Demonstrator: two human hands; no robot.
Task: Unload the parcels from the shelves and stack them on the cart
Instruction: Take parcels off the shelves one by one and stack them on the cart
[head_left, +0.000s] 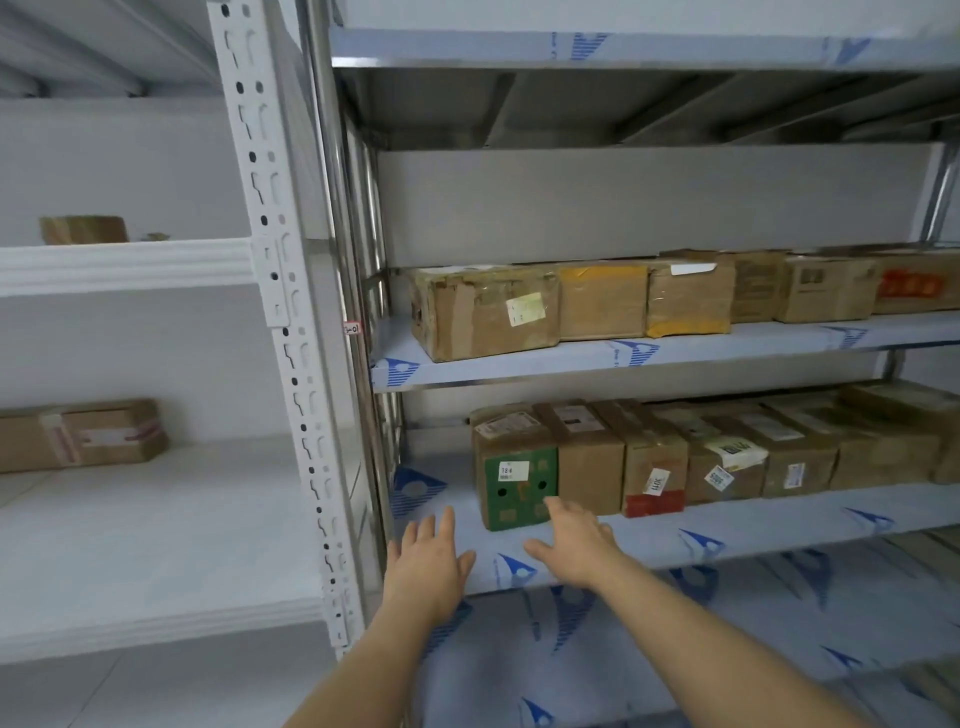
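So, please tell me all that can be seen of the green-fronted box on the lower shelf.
The green-fronted box is brown cardboard, upright, leftmost in its row on the lower shelf. Its green front has dark holes and a white sticker reading 784; a label lies on top. Its right side meets the next box. The right hand reaches its lower front corner; contact is unclear.

Both bare arms are being held out forward, hands open.

The left hand (428, 564) is being held palm down with its fingers straight and slightly spread, thumb angled out to the right. The right hand (574, 545) is being held a little farther forward, fingers extended and thumb splayed toward the left. The two hands are being kept apart, side by side, and nothing is being gripped by either.
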